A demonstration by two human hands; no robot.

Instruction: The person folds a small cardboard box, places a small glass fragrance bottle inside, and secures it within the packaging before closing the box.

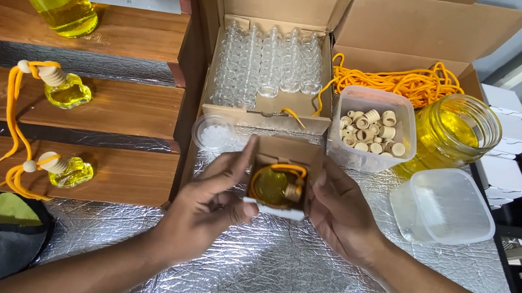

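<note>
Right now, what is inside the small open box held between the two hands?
The small box holds a small bottle of yellow liquid with a wooden cap, and an orange cord looped around it. The box's bottom is covered by them.

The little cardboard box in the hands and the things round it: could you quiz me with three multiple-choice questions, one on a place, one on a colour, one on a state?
1. Where is the tub of wooden caps?
A. Between the carton of empty glass vials and the glass jar
B. On a wooden shelf
C. Inside the dark bag

2. What colour is the cord heaped in the rear carton?
A. Blue
B. Orange
C. White

3. In what state is the small box held between the left hand and the right hand?
A. Taped shut
C. Crushed flat
B. Open, with a small yellow bottle inside

Answers: 1 A, the tub stands between those two; 2 B, the heap is bright orange; 3 B, its flap is up and the bottle shows.
</note>
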